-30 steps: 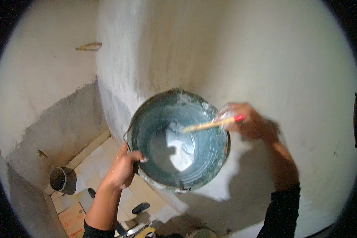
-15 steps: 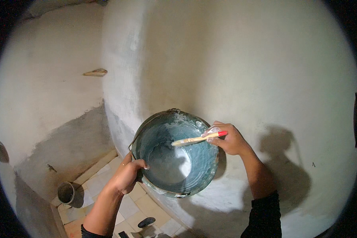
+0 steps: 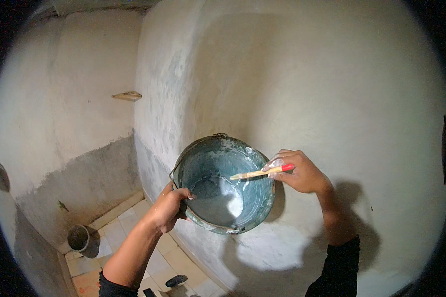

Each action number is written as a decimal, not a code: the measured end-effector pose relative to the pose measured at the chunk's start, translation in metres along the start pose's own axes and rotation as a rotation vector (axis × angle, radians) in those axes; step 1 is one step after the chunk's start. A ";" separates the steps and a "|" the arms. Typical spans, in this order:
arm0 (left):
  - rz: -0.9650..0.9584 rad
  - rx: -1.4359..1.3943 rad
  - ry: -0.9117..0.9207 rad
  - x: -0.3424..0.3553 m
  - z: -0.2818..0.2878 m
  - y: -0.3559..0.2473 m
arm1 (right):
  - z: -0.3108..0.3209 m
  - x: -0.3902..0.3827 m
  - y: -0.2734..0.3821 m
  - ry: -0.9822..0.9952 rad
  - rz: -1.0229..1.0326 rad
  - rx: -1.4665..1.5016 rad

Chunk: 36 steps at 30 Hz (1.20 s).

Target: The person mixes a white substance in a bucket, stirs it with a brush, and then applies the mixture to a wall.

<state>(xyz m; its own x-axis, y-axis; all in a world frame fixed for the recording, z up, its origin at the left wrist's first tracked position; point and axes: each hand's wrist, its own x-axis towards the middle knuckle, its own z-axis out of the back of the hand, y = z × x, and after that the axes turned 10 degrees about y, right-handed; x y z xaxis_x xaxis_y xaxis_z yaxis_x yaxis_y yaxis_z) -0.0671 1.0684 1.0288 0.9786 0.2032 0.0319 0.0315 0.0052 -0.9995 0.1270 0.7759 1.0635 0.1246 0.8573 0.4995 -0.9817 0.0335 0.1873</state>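
Observation:
My left hand (image 3: 171,208) grips the near left rim of a dark, paint-smeared bucket (image 3: 198,173), thumb inside and fingers underneath. The bucket is tilted so that its inside faces me, with whitish liquid (image 3: 223,200) at the bottom. A paintbrush (image 3: 262,173) with a pale wooden handle and red end is pinched in my right hand (image 3: 296,172), whose fingers carry white smears. The brush points left over the bucket's opening, its bristles above the liquid. Whether the bristles touch the inner wall I cannot tell.
A pale plastered wall (image 3: 342,99) rises close behind the bucket. A small corner shelf (image 3: 127,96) juts from the wall corner at left. On the tiled floor (image 3: 158,265) below stand a small dark bucket (image 3: 79,238) and a dark slipper (image 3: 176,280).
Both hands, the bucket and the brush sit slightly further right in view. The brush has shifted right relative to the bucket, its bristles nearer the right inner wall. Both grips are unchanged.

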 end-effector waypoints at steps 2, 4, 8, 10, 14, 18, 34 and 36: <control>-0.019 -0.025 0.008 0.002 0.000 0.002 | 0.003 0.002 0.011 0.053 -0.025 -0.109; -0.027 -0.027 0.016 0.004 0.005 0.002 | 0.006 0.007 0.019 0.087 -0.021 -0.165; -0.024 -0.042 0.020 0.005 0.006 0.002 | 0.017 0.019 0.027 0.069 0.043 -0.197; -0.007 -0.063 0.015 0.004 0.005 -0.001 | 0.023 0.024 0.031 0.085 0.026 -0.227; 0.030 -0.079 0.028 0.005 0.013 -0.013 | 0.037 0.039 0.047 0.139 -0.033 -0.236; 0.024 -0.091 -0.008 0.001 0.009 -0.027 | 0.043 0.051 0.054 0.116 -0.059 -0.221; 0.074 -0.172 -0.043 -0.012 0.016 -0.053 | 0.045 0.084 0.073 0.135 -0.180 -0.271; 0.036 -0.159 -0.028 -0.009 0.015 -0.049 | 0.048 0.087 0.076 0.076 -0.153 -0.253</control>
<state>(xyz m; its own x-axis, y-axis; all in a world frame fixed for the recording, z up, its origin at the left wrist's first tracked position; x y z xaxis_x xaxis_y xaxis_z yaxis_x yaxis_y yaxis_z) -0.0802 1.0815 1.0773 0.9738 0.2274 -0.0057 0.0308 -0.1570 -0.9871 0.0705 0.8286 1.1620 0.2723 0.8680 0.4152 -0.9582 0.2840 0.0347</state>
